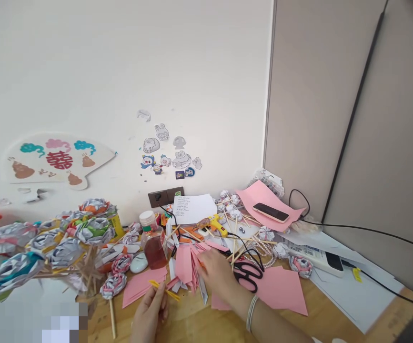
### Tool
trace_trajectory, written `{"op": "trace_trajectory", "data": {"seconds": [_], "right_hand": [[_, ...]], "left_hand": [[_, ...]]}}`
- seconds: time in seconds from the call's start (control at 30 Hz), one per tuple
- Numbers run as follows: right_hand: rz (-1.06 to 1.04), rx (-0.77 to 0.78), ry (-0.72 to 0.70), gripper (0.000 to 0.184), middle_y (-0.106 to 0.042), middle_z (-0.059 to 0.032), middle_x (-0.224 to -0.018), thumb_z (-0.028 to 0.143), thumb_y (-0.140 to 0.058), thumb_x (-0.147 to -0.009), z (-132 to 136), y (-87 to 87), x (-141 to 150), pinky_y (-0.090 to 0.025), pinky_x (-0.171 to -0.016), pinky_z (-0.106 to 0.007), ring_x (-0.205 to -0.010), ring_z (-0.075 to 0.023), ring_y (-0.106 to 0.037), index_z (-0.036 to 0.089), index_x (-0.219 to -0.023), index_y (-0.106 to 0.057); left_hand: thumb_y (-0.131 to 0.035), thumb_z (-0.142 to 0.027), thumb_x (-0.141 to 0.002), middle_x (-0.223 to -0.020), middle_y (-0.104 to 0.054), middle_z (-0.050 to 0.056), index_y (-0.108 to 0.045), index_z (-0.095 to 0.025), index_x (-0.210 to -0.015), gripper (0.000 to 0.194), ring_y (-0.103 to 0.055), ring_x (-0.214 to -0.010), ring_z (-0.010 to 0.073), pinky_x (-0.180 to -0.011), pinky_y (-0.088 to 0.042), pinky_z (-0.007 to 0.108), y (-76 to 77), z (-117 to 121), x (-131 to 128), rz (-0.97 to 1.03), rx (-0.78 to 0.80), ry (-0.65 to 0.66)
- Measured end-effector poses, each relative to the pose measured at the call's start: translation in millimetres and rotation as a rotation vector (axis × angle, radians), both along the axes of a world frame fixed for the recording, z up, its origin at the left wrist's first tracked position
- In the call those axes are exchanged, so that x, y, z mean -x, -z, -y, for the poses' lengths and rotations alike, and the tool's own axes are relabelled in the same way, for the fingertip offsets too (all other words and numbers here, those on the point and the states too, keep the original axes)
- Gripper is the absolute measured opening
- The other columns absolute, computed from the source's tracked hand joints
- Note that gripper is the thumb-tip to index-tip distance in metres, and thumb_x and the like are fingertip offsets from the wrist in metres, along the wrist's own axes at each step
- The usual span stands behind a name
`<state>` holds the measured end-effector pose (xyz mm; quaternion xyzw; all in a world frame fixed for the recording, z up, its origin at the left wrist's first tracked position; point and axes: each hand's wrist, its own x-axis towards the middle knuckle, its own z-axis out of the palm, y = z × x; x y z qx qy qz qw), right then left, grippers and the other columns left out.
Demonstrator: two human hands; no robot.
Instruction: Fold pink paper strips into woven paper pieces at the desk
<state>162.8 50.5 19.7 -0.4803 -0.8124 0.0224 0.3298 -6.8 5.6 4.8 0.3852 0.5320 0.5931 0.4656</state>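
My left hand (149,312) pinches a narrow folded yellow paper strip (172,294) between thumb and fingers, low over the table. To its right, my right hand (216,272), with silver bangles (251,314) on the wrist, reaches into a pile of pink paper strips (184,264). Its fingers are bent together at the pile, with a bit of orange at the tips; what they grip is not clear. Black-handled scissors (249,276) lie just right of that hand. Behind it is a yellow glue gun (217,225). A stack of pink paper (142,286) lies behind my left hand.
A bottle of reddish liquid (154,247) stands behind the left hand. Paper flowers (95,230) crowd the left side. A phone (270,212) rests on pink paper at the back right. Black cables (377,232) cross the right side. White sheets (359,300) lie at the right edge.
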Motion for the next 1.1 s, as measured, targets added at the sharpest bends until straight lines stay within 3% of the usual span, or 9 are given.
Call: {"op": "trace_trajectory", "data": {"seconds": [0.07, 0.2, 0.33, 0.47, 0.57, 0.63, 0.8, 0.97, 1.1], "right_hand": [[0.068, -0.021, 0.149, 0.013, -0.058, -0.0069, -0.087, 0.015, -0.051, -0.074, -16.4, -0.2, -12.6, -0.036, -0.069, -0.029, -0.084, -0.0207, -0.048, 0.017, -0.085, -0.058], [0.172, 0.002, 0.214, 0.015, -0.056, -0.0078, -0.077, 0.007, -0.047, -0.074, -30.6, 8.2, -23.3, -0.035, -0.064, -0.029, -0.078, -0.0201, -0.047, 0.015, -0.071, -0.059], [-0.009, -0.01, 0.207, 0.014, -0.056, -0.0051, -0.074, 0.007, -0.045, -0.074, -20.0, 4.2, -17.3, -0.034, -0.063, -0.027, -0.075, -0.0178, -0.047, 0.016, -0.07, -0.055], [-0.302, 0.116, 0.04, 0.01, -0.055, -0.0009, -0.071, 0.009, -0.049, -0.071, 4.2, -3.2, 0.8, -0.035, -0.063, -0.023, -0.071, -0.0138, -0.049, 0.017, -0.068, -0.053], [-0.408, 0.265, -0.146, 0.008, -0.056, -0.0004, -0.072, 0.01, -0.051, -0.07, 25.0, -0.8, 18.0, -0.037, -0.061, -0.02, -0.069, -0.0122, -0.051, 0.017, -0.071, -0.055], [-0.45, 0.298, -0.202, 0.019, -0.057, -0.0004, -0.075, 0.007, -0.048, -0.071, 36.1, 1.5, 26.0, -0.038, -0.065, -0.021, -0.072, -0.0125, -0.052, 0.018, -0.083, -0.057], [-0.355, 0.21, -0.277, 0.032, -0.057, -0.0009, -0.083, 0.002, -0.047, -0.072, 46.2, 1.3, 28.7, -0.038, -0.07, -0.023, -0.079, -0.0141, -0.051, 0.022, -0.096, -0.054], [-0.247, 0.105, -0.295, 0.024, -0.055, -0.0024, -0.085, 0.008, -0.042, -0.079, 43.4, 2.7, 25.6, -0.039, -0.069, -0.024, -0.08, -0.0146, -0.049, 0.021, -0.098, -0.05], [-0.146, 0.044, -0.315, 0.02, -0.054, -0.0034, -0.083, 0.01, -0.038, -0.081, 45.3, 4.5, 26.6, -0.038, -0.068, -0.024, -0.078, -0.0146, -0.047, 0.018, -0.097, -0.048]], "left_hand": [[-0.058, -0.053, -0.06, -0.036, -0.037, -0.011, -0.038, -0.02, -0.051, 0.04, -0.032, -0.03, 0.0049, -0.032, -0.024, 0.016, -0.1, -0.4, 1.7, -0.017, 0.006, 0.031], [-0.058, -0.058, -0.056, -0.035, -0.037, -0.011, -0.044, -0.02, -0.054, 0.04, -0.031, -0.03, 0.0057, -0.031, -0.022, 0.016, 0.6, 1.7, -2.2, -0.071, 0.064, 0.055], [-0.059, -0.058, -0.055, -0.037, -0.039, -0.01, -0.051, -0.019, -0.056, 0.04, -0.034, -0.034, 0.0073, -0.034, -0.025, 0.018, 0.3, 3.1, -5.2, -0.109, 0.034, 0.064], [-0.062, -0.054, -0.053, -0.049, -0.05, -0.006, -0.059, -0.018, -0.068, 0.04, -0.045, -0.046, 0.0113, -0.044, -0.036, 0.02, -5.0, 4.3, -7.3, -0.12, -0.014, 0.074], [-0.064, -0.049, -0.055, -0.05, -0.053, -0.004, -0.059, -0.017, -0.059, 0.033, -0.048, -0.05, 0.0129, -0.05, -0.04, 0.022, -7.7, 5.5, -10.4, -0.137, -0.055, 0.135], [-0.064, -0.047, -0.056, -0.049, -0.053, -0.004, -0.059, -0.016, -0.057, 0.031, -0.048, -0.049, 0.0124, -0.048, -0.039, 0.022, -6.9, 5.6, -11.6, -0.128, -0.072, 0.155], [-0.066, -0.043, -0.057, -0.048, -0.056, -0.005, -0.059, -0.017, -0.062, 0.028, -0.046, -0.04, 0.0096, -0.042, -0.037, 0.02, -1.6, 3.9, -10.8, -0.002, -0.01, 0.207], [-0.07, -0.043, -0.052, -0.042, -0.056, -0.005, -0.058, -0.016, -0.058, 0.03, -0.05, -0.04, 0.0108, -0.044, -0.04, 0.021, -3.2, 3.7, -10.0, 0.087, 0.102, 0.233], [-0.07, -0.041, -0.053, -0.041, -0.055, -0.005, -0.057, -0.016, -0.056, 0.029, -0.048, -0.037, 0.0088, -0.041, -0.038, 0.019, -1.1, 3.0, -7.8, 0.106, 0.091, 0.278]]}}
